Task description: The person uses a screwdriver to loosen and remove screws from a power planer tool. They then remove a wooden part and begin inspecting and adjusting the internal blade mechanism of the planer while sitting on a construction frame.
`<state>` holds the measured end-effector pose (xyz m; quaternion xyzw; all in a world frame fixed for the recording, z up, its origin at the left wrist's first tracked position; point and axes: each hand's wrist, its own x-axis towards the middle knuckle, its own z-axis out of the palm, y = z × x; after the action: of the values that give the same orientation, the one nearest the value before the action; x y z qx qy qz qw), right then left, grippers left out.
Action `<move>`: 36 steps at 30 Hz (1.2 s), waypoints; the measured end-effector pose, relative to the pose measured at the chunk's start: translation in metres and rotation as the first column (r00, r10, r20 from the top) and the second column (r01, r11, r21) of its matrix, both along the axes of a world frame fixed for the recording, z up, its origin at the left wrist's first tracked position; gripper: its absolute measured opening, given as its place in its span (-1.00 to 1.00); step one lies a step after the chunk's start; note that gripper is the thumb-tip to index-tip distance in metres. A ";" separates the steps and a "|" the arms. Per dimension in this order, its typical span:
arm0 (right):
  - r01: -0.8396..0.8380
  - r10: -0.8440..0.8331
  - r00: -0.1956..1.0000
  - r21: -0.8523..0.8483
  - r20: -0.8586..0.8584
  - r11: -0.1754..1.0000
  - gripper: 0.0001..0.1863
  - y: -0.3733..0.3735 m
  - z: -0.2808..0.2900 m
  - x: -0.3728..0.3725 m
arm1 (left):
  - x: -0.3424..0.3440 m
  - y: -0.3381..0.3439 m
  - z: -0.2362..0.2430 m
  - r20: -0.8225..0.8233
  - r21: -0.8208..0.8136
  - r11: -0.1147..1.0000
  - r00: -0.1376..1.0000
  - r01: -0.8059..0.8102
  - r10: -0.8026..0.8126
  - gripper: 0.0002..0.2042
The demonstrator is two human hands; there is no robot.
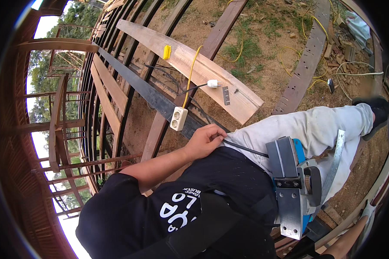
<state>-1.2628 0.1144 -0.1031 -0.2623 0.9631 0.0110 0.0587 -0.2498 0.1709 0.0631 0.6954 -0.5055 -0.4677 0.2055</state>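
Upside down across my lap lies an electric planer (289,185), blue and grey, its metal sole and cutter drum facing up. My left hand (208,139) is closed on the planer's black power cord (246,147), thumb against fingers. A steel ruler (335,159) lies beside the planer, against my light trousers. At the lower right rim my right forearm (348,239) reaches outward; my right hand (368,212) is at the picture's edge, its fingers unclear. A white plug (213,83) rests on the wooden plank (153,39), unplugged from the white socket block (178,119).
The plank also bears a small dark metal piece (226,96) and a yellow object (167,52). Dark beams (222,30) cross above sandy ground. A yellow cord (282,56) loops near a beam with holes (304,64). Wood scraps (348,54) lie at the far right.
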 end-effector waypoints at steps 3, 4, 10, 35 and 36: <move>0.020 -0.018 0.999 -0.065 0.038 0.998 0.00 0.008 0.000 -0.011 | 0.005 -0.001 -0.009 0.036 -0.146 0.988 0.998 0.050 -0.045 -0.88; 0.019 -0.016 0.999 -0.084 0.046 0.996 0.00 0.009 0.001 -0.010 | 0.010 -0.003 -0.015 0.040 -0.181 0.982 0.998 0.060 -0.054 -0.88; -0.055 0.070 0.989 0.110 -0.133 0.992 0.02 0.028 0.048 0.071 | 0.011 -0.056 -0.030 0.111 -0.177 0.980 0.991 0.093 -0.074 -0.90; 0.427 0.858 -0.195 -0.747 0.474 0.510 -0.58 0.015 0.316 0.544 | -0.280 -0.212 0.179 0.743 -0.669 -0.389 0.591 0.633 -0.314 -0.32; 0.402 0.850 -0.222 -0.750 0.477 0.526 -0.57 0.018 0.322 0.559 | -0.284 -0.206 0.190 0.775 -0.610 -0.518 0.586 0.600 -0.235 -0.26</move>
<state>-0.7035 0.1322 0.2186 -0.3884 0.3400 -0.5814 0.6289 -0.5341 -0.0352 0.2535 0.0113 -0.9224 0.1520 0.3548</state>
